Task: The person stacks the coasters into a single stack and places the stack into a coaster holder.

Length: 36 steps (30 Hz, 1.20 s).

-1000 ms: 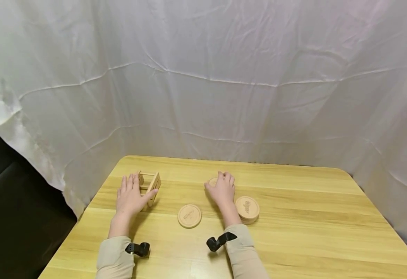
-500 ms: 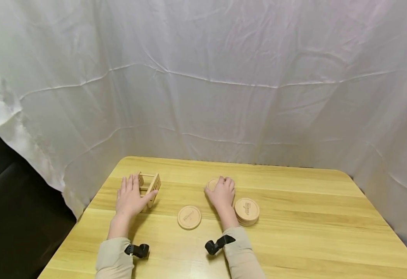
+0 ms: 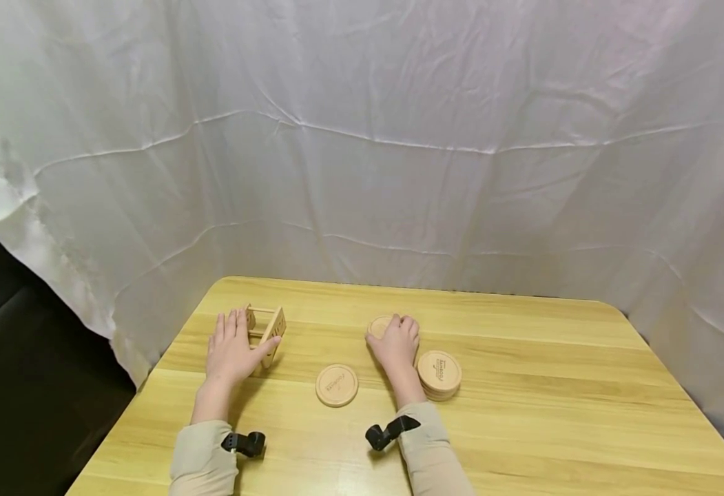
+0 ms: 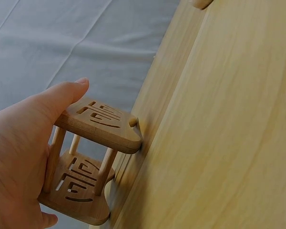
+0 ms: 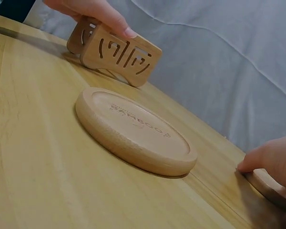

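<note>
My left hand (image 3: 230,351) grips a small wooden coaster holder (image 3: 275,329), thumb over one side panel. In the left wrist view the holder (image 4: 97,119) shows two cut-out panels joined by round rods. My right hand (image 3: 395,344) holds a round wooden coaster (image 3: 378,326) by its edges, low at the table. Its thumb is at the left rim; the fingers partly hide the far side. A second coaster (image 3: 337,385) lies flat between the hands, with printed lettering that shows in the right wrist view. Just right of my right wrist stands a coaster stack (image 3: 439,370).
The wooden table (image 3: 554,399) runs out to the right of the stack, its rounded back edge near a hanging grey-white curtain (image 3: 362,179). A black surface (image 3: 27,358) lies beyond the left edge. Each sleeve carries a black wrist camera (image 3: 392,432).
My right hand's fingers have come slightly down and toward me, and more of the coaster's face shows beneath them. The left hand and the holder stay put.
</note>
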Each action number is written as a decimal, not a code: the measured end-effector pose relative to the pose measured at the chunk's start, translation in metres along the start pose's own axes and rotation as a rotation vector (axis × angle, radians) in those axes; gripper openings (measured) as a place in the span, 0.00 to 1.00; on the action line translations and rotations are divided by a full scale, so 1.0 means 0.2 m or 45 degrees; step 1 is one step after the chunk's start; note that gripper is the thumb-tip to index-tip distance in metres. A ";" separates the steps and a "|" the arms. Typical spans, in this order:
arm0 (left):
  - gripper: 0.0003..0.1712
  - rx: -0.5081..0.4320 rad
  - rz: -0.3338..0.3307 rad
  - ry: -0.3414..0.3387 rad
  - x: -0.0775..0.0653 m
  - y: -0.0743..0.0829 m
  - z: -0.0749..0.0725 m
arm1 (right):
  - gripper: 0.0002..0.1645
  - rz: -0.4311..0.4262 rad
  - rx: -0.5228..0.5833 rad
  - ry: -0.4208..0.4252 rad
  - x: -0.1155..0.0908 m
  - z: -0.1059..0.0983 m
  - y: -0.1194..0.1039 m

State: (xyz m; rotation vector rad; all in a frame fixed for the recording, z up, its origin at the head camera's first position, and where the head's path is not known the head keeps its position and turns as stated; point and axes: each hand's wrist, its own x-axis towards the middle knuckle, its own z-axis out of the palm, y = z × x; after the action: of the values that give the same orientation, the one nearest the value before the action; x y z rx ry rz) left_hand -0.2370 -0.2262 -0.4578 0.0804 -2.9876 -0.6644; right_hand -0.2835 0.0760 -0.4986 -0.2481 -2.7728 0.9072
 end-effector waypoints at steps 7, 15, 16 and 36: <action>0.63 -0.004 0.005 0.002 0.00 0.01 0.00 | 0.51 -0.011 0.001 0.049 0.00 0.00 0.00; 0.64 -0.004 0.014 -0.004 0.00 0.02 -0.01 | 0.52 -0.023 0.030 0.070 0.00 -0.01 0.00; 0.64 -0.006 0.015 -0.004 0.00 0.03 -0.01 | 0.51 -0.026 0.033 0.075 0.00 -0.01 0.00; 0.63 -0.013 0.029 0.023 0.00 0.01 0.01 | 0.50 -0.063 0.018 0.083 -0.01 -0.01 -0.03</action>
State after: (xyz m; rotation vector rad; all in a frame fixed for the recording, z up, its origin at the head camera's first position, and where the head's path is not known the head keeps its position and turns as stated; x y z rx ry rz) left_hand -0.2381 -0.2242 -0.4579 0.0518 -2.9631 -0.6728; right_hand -0.2815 0.0719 -0.4941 -0.2025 -2.6994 0.8905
